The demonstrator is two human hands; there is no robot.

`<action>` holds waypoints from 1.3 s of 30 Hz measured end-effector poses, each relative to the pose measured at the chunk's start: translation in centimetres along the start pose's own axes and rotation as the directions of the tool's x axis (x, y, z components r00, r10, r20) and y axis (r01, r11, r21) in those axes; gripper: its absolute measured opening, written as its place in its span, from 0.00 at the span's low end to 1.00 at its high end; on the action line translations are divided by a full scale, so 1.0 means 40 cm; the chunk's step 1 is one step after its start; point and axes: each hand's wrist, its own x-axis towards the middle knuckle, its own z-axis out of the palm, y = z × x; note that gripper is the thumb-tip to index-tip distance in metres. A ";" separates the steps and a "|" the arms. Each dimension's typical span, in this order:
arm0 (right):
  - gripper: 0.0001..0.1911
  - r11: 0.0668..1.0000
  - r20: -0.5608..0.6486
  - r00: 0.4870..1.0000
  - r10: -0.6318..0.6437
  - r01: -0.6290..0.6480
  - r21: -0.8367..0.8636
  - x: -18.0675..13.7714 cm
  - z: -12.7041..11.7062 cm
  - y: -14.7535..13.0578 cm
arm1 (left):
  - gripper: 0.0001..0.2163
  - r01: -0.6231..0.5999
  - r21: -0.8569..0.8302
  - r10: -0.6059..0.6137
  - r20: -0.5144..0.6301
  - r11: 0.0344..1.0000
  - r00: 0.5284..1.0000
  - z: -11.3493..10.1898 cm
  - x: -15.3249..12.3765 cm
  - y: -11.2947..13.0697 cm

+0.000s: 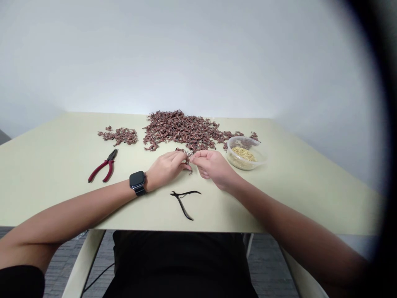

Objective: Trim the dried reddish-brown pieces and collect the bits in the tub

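My left hand (pixel 167 167), below a dark watch (pixel 137 182), pinches a small reddish-brown piece (pixel 190 172) with thin, wiry ends between thumb and fingers. Its exact kind is too small to make out. Right beside it, my right hand (pixel 214 166) is closed, thumb and fingertips pressed together at the same piece; whatever lies between them is hidden. A large heap of similar reddish-brown pieces (pixel 180 130) spreads just beyond both hands. Nearer to me lie black nippers (pixel 181 200), their handles spread.
Red-handled pliers (pixel 107 166) lie on the left, below a smaller pile of reddish-brown pieces (pixel 122 135). To the right stands a clear round plastic tub (pixel 262 159) with small golden bits (pixel 244 154) inside. The pale table (pixel 294 194) reaches back to a white wall.
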 end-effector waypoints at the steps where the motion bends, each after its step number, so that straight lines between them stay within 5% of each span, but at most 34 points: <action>1: 0.11 0.999 0.021 0.999 0.029 -0.030 0.036 0.002 -0.001 0.000 | 0.06 0.000 -0.002 0.000 0.001 1.000 1.000 0.001 -0.001 -0.001; 4: 0.11 0.999 0.023 0.999 0.024 -0.025 0.023 0.004 -0.003 0.001 | 0.07 0.073 -0.055 -0.073 0.004 0.996 0.997 0.003 -0.005 0.001; 8: 0.09 0.933 -0.037 0.971 -0.238 0.218 -0.286 -0.004 -0.004 0.007 | 0.09 0.288 -0.297 -0.275 0.084 0.910 0.958 -0.002 -0.006 0.012; 14: 0.05 0.483 0.141 0.785 -0.603 0.500 -0.719 -0.007 -0.022 0.027 | 0.09 0.387 -0.542 -0.359 0.161 0.746 0.919 -0.011 0.003 0.025; 18: 0.09 0.199 0.301 0.695 -0.653 0.541 -0.817 -0.001 -0.036 0.038 | 0.09 0.374 -0.499 -0.336 0.169 0.782 0.927 -0.016 0.005 0.023; 21: 0.11 0.097 0.355 0.671 -0.650 0.537 -0.838 -0.001 -0.040 0.039 | 0.09 0.347 -0.456 -0.310 0.157 0.819 0.938 -0.020 0.005 0.020; 32: 0.05 0.310 0.236 0.735 -0.636 0.523 -0.794 -0.014 -0.033 0.019 | 0.08 0.317 -0.452 -0.286 0.137 0.834 0.948 -0.017 0.004 0.019; 39: 0.05 0.340 0.216 0.761 -0.611 0.499 -0.797 -0.019 -0.031 0.011 | 0.09 0.318 -0.461 -0.287 0.138 0.828 0.948 -0.017 0.004 0.022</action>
